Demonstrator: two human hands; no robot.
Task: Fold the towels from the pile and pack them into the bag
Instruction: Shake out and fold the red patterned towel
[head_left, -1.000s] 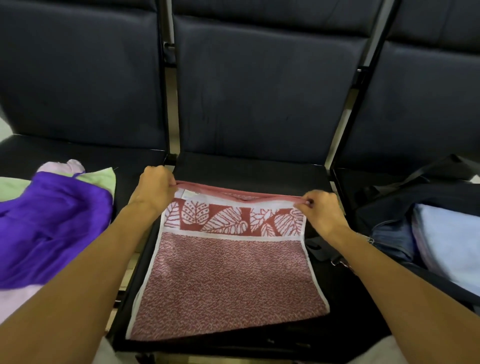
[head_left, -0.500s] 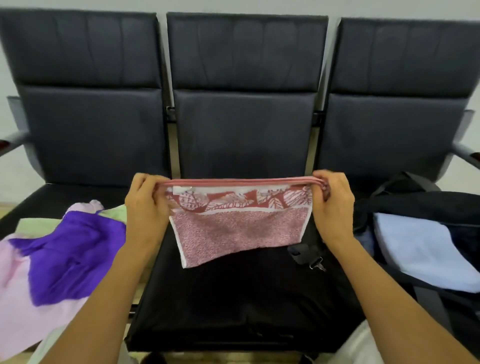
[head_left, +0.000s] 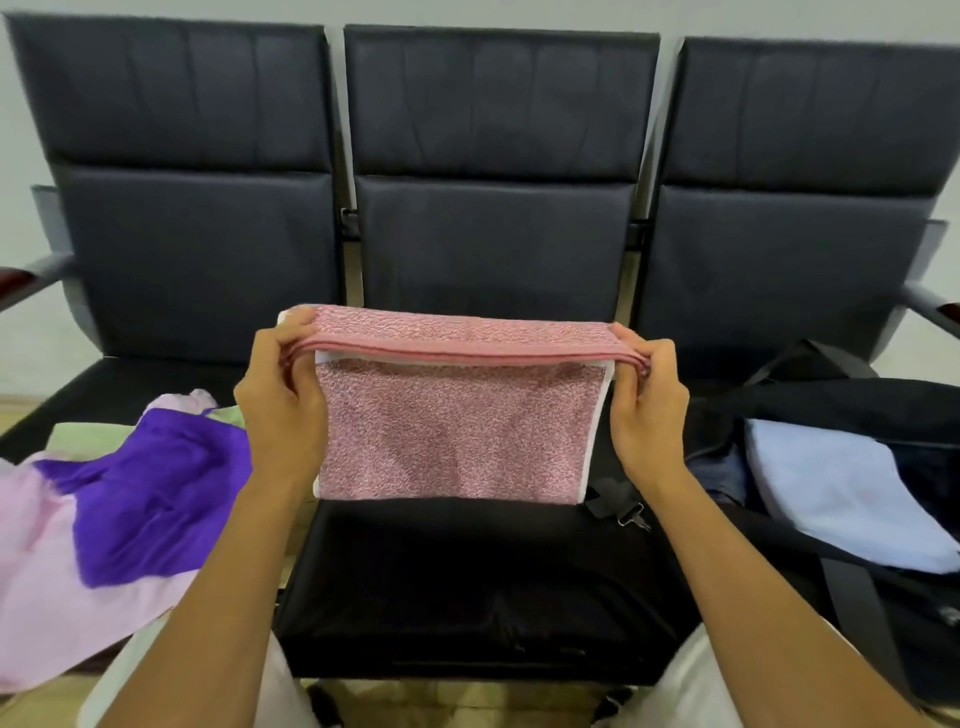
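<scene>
1. Here, the left hand (head_left: 283, 410) pinches one top corner of the pink towel (head_left: 452, 431).
2. The right hand (head_left: 647, 410) pinches the other top corner.
3. The folded towel hangs in the air over the middle seat (head_left: 467, 582).
4. The pile (head_left: 119, 499) lies on the left seat.
5. The bag (head_left: 852, 405) sits on the right, with a blue towel (head_left: 841, 493) inside.

I have both forearms reaching up from the bottom of the view, bare and roughly level with each other. My left hand (head_left: 283, 400) is raised with its back toward me, fingers curled over and thumb pinching the left end of the folded pink towel (head_left: 452, 431). My right hand (head_left: 647, 410) mirrors it, the grip pinched on the right end, wrists held well apart, both lifted in the air.
</scene>
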